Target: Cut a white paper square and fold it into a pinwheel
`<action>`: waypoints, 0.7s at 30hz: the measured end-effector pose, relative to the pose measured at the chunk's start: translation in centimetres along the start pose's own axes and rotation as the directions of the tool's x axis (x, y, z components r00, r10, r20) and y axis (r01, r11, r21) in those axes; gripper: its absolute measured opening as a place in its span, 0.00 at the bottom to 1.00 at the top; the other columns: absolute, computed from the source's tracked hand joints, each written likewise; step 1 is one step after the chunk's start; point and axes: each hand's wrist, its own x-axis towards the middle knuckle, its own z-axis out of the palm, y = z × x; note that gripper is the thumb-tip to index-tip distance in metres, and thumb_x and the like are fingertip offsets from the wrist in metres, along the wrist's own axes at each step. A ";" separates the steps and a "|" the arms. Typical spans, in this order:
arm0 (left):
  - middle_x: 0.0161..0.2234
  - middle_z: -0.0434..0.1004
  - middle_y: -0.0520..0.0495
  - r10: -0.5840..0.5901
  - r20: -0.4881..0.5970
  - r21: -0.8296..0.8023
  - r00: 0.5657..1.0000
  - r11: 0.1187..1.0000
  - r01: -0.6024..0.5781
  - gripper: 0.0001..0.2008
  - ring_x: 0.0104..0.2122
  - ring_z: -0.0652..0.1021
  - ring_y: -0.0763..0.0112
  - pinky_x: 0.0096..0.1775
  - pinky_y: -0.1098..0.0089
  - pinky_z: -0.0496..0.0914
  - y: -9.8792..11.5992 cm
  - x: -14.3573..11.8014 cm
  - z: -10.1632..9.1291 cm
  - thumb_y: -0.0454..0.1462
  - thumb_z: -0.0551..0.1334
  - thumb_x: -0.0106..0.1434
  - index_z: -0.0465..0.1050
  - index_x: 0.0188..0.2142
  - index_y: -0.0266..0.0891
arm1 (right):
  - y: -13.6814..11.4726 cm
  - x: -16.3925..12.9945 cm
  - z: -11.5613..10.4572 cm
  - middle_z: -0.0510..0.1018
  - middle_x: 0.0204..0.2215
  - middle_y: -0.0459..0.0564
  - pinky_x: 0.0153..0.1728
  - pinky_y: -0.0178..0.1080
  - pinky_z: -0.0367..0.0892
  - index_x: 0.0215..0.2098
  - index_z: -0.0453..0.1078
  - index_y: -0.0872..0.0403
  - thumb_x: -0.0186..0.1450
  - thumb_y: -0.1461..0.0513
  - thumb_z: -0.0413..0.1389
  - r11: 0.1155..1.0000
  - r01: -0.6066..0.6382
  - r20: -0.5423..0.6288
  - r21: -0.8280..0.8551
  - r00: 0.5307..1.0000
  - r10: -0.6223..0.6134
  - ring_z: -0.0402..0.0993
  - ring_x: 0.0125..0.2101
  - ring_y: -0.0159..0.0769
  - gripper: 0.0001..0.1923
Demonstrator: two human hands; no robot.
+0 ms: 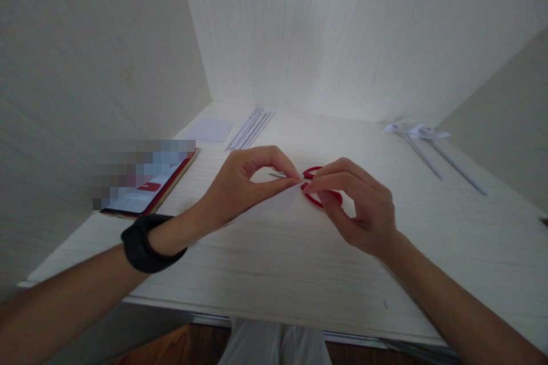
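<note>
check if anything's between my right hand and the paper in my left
Nothing visible is: your right hand is close beside the white paper pinched in your left hand. The red-handled scissors show behind your right hand, not between.

The left hand [244,182] (black wristband [137,248] on) pinches white paper [278,201]; the right hand [368,211] curls near red-handled scissors [305,187].

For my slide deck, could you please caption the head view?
Left hand pinches paper near red-handled scissors, right hand close by, strips lying farther back.
</note>
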 end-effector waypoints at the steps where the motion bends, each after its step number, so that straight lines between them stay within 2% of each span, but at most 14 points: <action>1: 0.32 0.81 0.50 0.010 -0.009 -0.003 1.000 1.000 -0.010 0.01 0.35 0.79 0.70 0.41 0.69 0.72 0.0 0.0 0.0 0.35 0.68 0.59 0.79 0.31 0.41 | 0.0 0.1 0.0 0.77 0.34 0.49 0.35 0.40 0.70 0.39 0.70 0.50 0.65 0.71 0.52 0.999 -0.029 -0.012 -0.019 1.000 0.029 0.74 0.36 0.36 0.11; 4: 0.31 0.82 0.50 0.006 -0.030 0.017 1.000 1.000 -0.006 0.01 0.35 0.79 0.70 0.41 0.68 0.72 0.2 0.1 0.1 0.35 0.69 0.59 0.80 0.30 0.43 | 0.7 0.4 -0.1 0.77 0.33 0.49 0.35 0.40 0.69 0.38 0.69 0.51 0.66 0.69 0.53 0.978 -0.171 -0.023 -0.119 0.985 0.169 0.74 0.34 0.36 0.07; 6: 0.31 0.82 0.50 -0.012 -0.038 0.044 0.999 0.999 0.014 0.03 0.35 0.80 0.69 0.41 0.68 0.73 0.4 0.1 0.1 0.34 0.68 0.59 0.81 0.30 0.44 | 1.7 0.5 -0.5 0.77 0.32 0.49 0.34 0.39 0.68 0.35 0.69 0.53 0.65 0.68 0.54 0.934 -0.289 0.071 -0.208 0.948 0.310 0.73 0.32 0.36 0.05; 7: 0.31 0.82 0.51 -0.016 -0.044 0.052 0.999 0.998 0.019 0.04 0.34 0.80 0.68 0.40 0.68 0.73 0.5 0.1 0.1 0.34 0.68 0.59 0.81 0.30 0.45 | 2.4 0.4 -0.7 0.77 0.31 0.49 0.33 0.39 0.68 0.34 0.70 0.53 0.64 0.67 0.55 0.901 -0.341 0.152 -0.270 0.908 0.389 0.73 0.31 0.36 0.04; 9: 0.31 0.82 0.52 -0.021 -0.058 0.063 0.998 0.998 0.025 0.06 0.34 0.80 0.69 0.40 0.68 0.74 0.6 0.1 0.1 0.32 0.67 0.59 0.81 0.30 0.46 | 3.7 0.0 -1.1 0.78 0.34 0.53 0.35 0.41 0.68 0.36 0.72 0.55 0.64 0.65 0.56 0.837 -0.350 0.358 -0.420 0.784 0.508 0.74 0.33 0.40 0.03; 11: 0.31 0.83 0.52 -0.016 -0.066 0.073 0.998 0.997 0.021 0.07 0.34 0.80 0.70 0.39 0.69 0.74 0.6 0.1 0.2 0.31 0.67 0.59 0.82 0.30 0.46 | 4.7 -0.5 -1.3 0.78 0.34 0.55 0.37 0.43 0.68 0.35 0.72 0.56 0.64 0.66 0.55 0.792 -0.289 0.448 -0.538 0.698 0.558 0.74 0.34 0.42 0.04; 12: 0.31 0.83 0.52 -0.015 -0.067 0.079 0.998 0.997 0.020 0.08 0.34 0.80 0.70 0.39 0.70 0.75 0.6 0.1 0.2 0.30 0.66 0.59 0.82 0.30 0.46 | 5.0 -0.7 -1.3 0.78 0.35 0.56 0.37 0.44 0.68 0.36 0.72 0.56 0.65 0.65 0.54 0.789 -0.272 0.473 -0.551 0.677 0.564 0.74 0.35 0.43 0.04; 14: 0.32 0.83 0.52 -0.007 -0.066 0.090 0.998 0.996 0.013 0.07 0.34 0.80 0.71 0.39 0.70 0.75 0.6 0.0 0.3 0.30 0.66 0.59 0.82 0.31 0.45 | 5.3 -1.1 -1.3 0.77 0.37 0.57 0.37 0.44 0.69 0.36 0.71 0.56 0.66 0.63 0.54 0.793 -0.275 0.471 -0.544 0.681 0.560 0.74 0.36 0.43 0.05; 18: 0.33 0.83 0.52 0.009 -0.078 0.133 0.997 0.991 0.001 0.06 0.35 0.81 0.70 0.40 0.70 0.75 0.4 0.1 0.2 0.32 0.67 0.60 0.81 0.32 0.45 | 5.5 -1.4 -1.1 0.74 0.43 0.61 0.44 0.47 0.69 0.42 0.70 0.58 0.64 0.62 0.57 0.780 -0.282 0.372 -0.558 0.755 0.540 0.72 0.44 0.47 0.10; 21: 0.33 0.83 0.51 0.057 -0.080 0.236 0.995 0.971 -0.037 0.05 0.35 0.81 0.71 0.40 0.71 0.74 0.5 0.1 0.1 0.32 0.67 0.60 0.81 0.31 0.44 | 5.7 -1.4 -1.2 0.76 0.41 0.59 0.43 0.46 0.69 0.42 0.71 0.58 0.63 0.63 0.58 0.751 -0.272 0.376 -0.601 0.734 0.566 0.73 0.43 0.47 0.09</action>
